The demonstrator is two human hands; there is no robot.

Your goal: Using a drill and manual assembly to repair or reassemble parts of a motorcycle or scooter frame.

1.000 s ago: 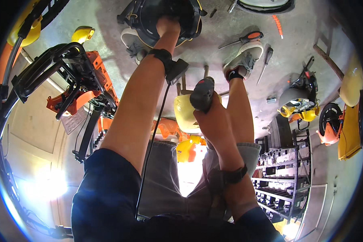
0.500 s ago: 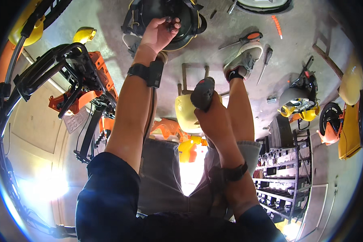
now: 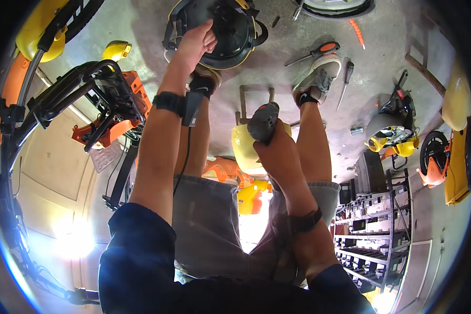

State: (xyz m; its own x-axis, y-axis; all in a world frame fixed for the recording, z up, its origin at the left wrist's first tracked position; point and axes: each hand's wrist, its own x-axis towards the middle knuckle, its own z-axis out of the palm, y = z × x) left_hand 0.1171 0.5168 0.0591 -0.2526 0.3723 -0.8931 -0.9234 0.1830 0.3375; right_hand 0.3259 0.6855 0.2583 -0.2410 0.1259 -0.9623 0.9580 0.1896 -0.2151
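Right hand (image 3: 275,150): I'm gripping a black power drill (image 3: 263,123), fingers wrapped round its handle, and it's showing in front of a yellow plastic panel (image 3: 245,152) between my legs. Left hand (image 3: 195,42): I'm curling the fingers in, nearly closed, over the left part of a black helmet (image 3: 229,31); can't tell if I'm pinching anything or touching the shell. Helmet is lying open side up on the floor (image 3: 277,73), beside my left shoe (image 3: 212,77), strap loops sticking out at its sides. Inside is reading very dark, can't make out contents. Off to the right, a dark metal shelf rack (image 3: 392,230) is holding rows of dark boxy items, too small to identify. Two screwdrivers (image 3: 325,48) are lying by my right shoe (image 3: 319,79).
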